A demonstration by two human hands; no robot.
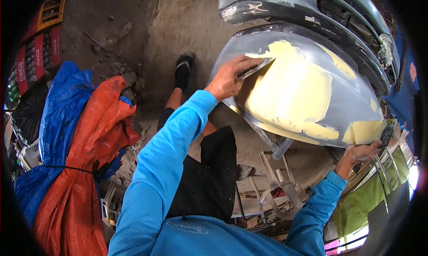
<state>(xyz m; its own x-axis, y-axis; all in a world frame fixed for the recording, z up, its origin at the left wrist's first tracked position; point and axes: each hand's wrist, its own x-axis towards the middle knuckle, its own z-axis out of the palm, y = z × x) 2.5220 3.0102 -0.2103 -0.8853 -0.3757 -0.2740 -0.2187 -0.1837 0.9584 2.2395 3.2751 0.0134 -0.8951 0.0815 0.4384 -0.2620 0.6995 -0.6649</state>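
Observation:
A curved grey body panel (354,93), shaped like a vehicle bumper, lies in front of me with broad patches of pale yellow filler (294,89) on its surface. My left hand (229,77) grips a thin flat spreader (257,68), whose edge lies against the filler near the panel's upper left. At the panel's right end my right hand (362,152) is closed on a small flat board (387,133) with a dark end and yellow filler on it. The fingers under the board are partly hidden.
More grey and black panels (307,20) lie beyond. Metal stand legs (278,147) show below the panel. Blue (67,109) and orange tarps (84,162) hang tied at the left, near red bottle crates (38,55). Rubble (127,31) lies on the dirt floor.

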